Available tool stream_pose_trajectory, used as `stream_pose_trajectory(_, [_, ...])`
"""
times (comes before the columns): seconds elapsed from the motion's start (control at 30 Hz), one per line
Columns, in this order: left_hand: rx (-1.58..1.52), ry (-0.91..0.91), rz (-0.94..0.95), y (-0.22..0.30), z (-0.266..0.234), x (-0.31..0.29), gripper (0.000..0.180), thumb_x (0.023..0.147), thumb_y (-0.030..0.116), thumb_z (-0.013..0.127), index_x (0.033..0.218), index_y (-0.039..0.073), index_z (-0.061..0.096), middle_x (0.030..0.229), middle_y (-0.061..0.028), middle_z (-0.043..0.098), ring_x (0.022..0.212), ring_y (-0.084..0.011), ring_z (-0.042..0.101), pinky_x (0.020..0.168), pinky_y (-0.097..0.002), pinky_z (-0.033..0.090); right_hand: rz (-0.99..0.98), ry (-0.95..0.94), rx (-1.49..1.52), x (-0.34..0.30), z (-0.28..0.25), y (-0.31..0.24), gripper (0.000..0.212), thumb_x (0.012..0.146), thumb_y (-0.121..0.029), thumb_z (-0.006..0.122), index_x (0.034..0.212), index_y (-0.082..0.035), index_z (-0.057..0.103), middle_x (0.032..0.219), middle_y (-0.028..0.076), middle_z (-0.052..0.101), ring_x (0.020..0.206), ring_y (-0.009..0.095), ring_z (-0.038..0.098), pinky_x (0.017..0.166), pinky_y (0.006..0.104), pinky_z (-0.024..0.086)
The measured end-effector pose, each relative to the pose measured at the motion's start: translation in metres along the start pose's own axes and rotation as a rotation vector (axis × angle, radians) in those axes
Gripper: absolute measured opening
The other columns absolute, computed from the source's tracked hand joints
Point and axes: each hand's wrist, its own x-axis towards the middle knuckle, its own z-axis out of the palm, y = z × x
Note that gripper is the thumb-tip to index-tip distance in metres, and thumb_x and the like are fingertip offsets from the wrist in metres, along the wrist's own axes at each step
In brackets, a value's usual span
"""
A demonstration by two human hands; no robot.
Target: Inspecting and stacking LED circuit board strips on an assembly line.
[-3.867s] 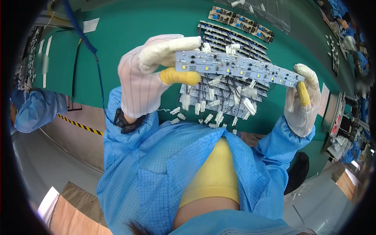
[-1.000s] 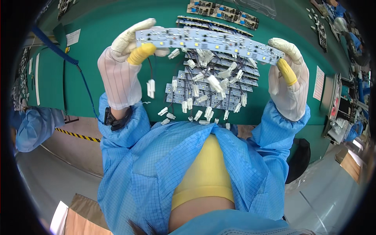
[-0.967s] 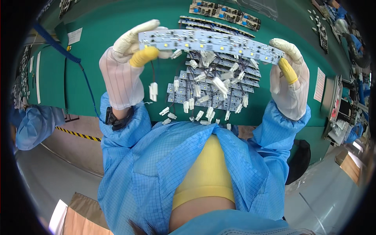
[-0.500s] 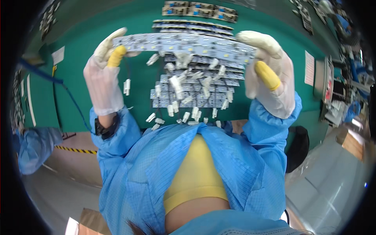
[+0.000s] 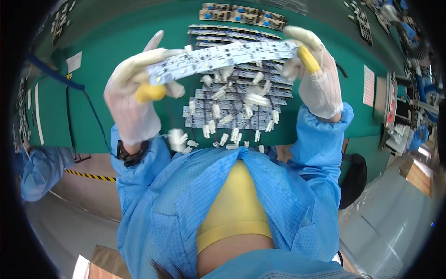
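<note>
A long pale circuit board strip is held up between my two hands, its right end higher than its left. My left hand, in a white glove with a yellow thumb cover, grips the left end. At the right end, my right hand, gloved the same way, pinches the board. Below it on the green table lie several rows of similar circuit boards with white plug connectors on dark wires. Part of these rows is hidden behind the held strip. One white connector hangs blurred near my left wrist.
Brown-black boards with blue parts stand at the far side of the green table. A blue coiled cord runs at left, near a white paper. At right are a printed sheet and a tray. Another person's blue sleeve shows at far left.
The strip has tilted: its left end came down toward me and its right end rose. My left hand moved nearer and rightward; my right hand shifted slightly left and away from me.
</note>
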Motion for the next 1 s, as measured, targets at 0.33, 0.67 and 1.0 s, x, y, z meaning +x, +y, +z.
stream_pose_trajectory(0.33, [0.204,0.274,-0.328,-0.006,0.002,-0.005,0.031,0.097,0.022,0.051,0.112,-0.003,0.060,0.078,-0.0111,0.070,0.072,-0.0153,0.066,0.078,-0.0248,0.048,0.147,-0.052,0.016,-0.011,0.007,-0.023,0.046,0.098,-0.042,0.043,0.096,0.001,0.060,0.066,0.005,0.058,0.045,0.009,0.049,0.042,0.0193,0.037])
stream_pose_trajectory(0.67, [-0.184,0.322,-0.324,-0.006,0.013,0.003,0.056,0.097,0.044,0.044,0.127,-0.004,0.047,0.085,-0.0122,0.068,0.079,-0.0150,0.064,0.073,-0.0301,0.052,0.364,-0.132,0.418,0.004,0.003,-0.006,0.033,0.083,-0.021,0.071,0.105,-0.001,0.055,0.077,0.004,0.061,0.052,0.007,0.049,0.044,0.0191,0.033])
stream_pose_trajectory(1.0, [0.656,0.396,-0.509,-0.050,-0.181,0.032,0.030,0.092,0.028,0.056,0.118,0.013,0.058,0.076,-0.0052,0.068,0.064,-0.0059,0.047,0.061,-0.0223,0.037,-0.095,0.083,-1.193,0.087,-0.039,0.081,0.034,0.074,-0.019,0.075,0.105,-0.009,0.064,0.096,0.008,0.063,0.087,0.030,0.061,0.081,0.0389,0.049])
